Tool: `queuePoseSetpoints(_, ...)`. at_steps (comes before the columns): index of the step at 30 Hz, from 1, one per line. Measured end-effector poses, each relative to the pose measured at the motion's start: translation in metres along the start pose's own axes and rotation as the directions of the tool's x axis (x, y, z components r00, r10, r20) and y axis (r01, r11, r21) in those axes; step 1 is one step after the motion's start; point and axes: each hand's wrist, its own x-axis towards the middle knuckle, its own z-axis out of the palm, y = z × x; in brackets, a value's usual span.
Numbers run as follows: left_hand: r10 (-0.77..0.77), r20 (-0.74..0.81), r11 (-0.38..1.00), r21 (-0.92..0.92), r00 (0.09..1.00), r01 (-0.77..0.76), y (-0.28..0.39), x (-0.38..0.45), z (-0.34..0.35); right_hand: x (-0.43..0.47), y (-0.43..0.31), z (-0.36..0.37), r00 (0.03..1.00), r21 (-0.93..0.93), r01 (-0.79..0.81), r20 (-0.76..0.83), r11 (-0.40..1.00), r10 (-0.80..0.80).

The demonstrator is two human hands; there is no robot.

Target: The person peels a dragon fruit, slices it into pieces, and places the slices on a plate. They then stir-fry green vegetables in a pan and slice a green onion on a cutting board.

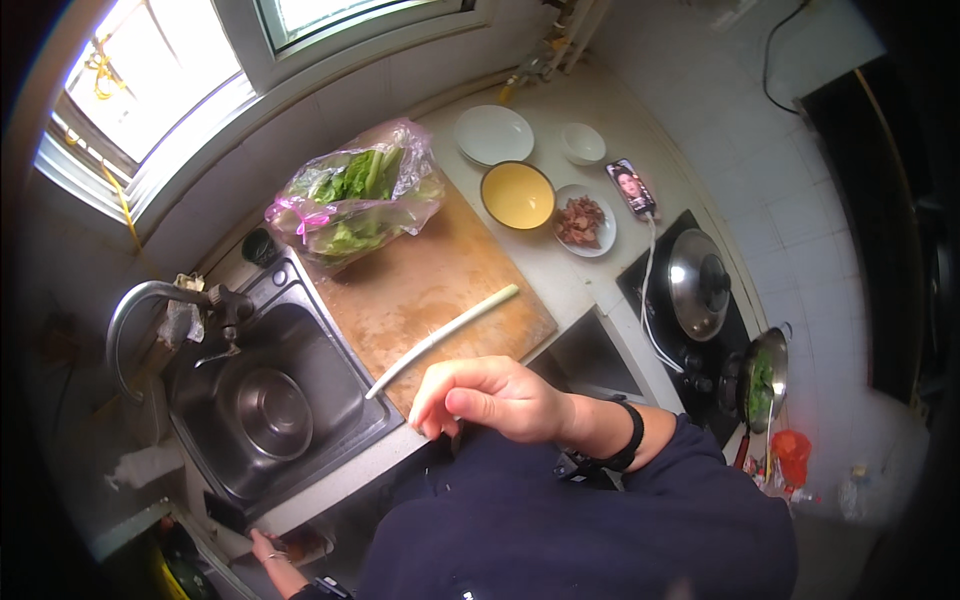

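Observation:
My right hand (495, 397) hovers over the near edge of the wooden cutting board (420, 300), its fingers loosely curled and nothing visible in them. A peeled white-green stalk, possibly a scallion (446, 331), lies diagonally across the board beyond that hand, its pale end reaching the sink's rim. Far down at the lower left, my left hand (264, 544) reaches below the counter beside the sink; its fingers are partly hidden, and what it touches is unclear. Leafy green vegetables in a clear pinkish plastic bag (360, 191) rest on the board's far left part.
Left of the board, a steel sink (330, 337) holds a metal bowl (275, 414) under a faucet (124, 315). Behind stand white plates (493, 135), a yellow bowl (517, 195), sliced meat (581, 223) and a phone (630, 186). A lidded pan (699, 285) and a wok (765, 379) occupy the stove.

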Motion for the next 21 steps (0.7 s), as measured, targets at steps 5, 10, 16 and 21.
queuePoseSetpoints(5, -0.012, 0.264, 0.986, 0.162, 0.965, -0.032, -0.008, -0.165, 0.014, -0.027, 0.012, -0.056, 0.977, -0.205, -0.213, -0.025, 0.955, 0.213)
queuePoseSetpoints(10, 0.237, 0.537, 0.958, 0.01, 0.809, -0.288, 0.033, -0.343, 0.088, -0.032, 0.032, -0.096, 0.928, -0.444, -0.251, 0.142, 0.86, 0.344)
queuePoseSetpoints(16, 0.421, 0.767, 0.906, -0.333, 0.483, -0.261, 0.059, -0.474, 0.237, -0.019, 0.069, -0.098, 0.923, -0.473, -0.194, 0.209, 0.859, 0.323)
queuePoseSetpoints(21, 0.245, 0.965, 0.969, -0.248, 0.095, 0.019, 0.036, -0.517, 0.313, -0.02, 0.077, -0.12, 0.831, 0.179, -0.546, 0.236, 0.818, 0.503)
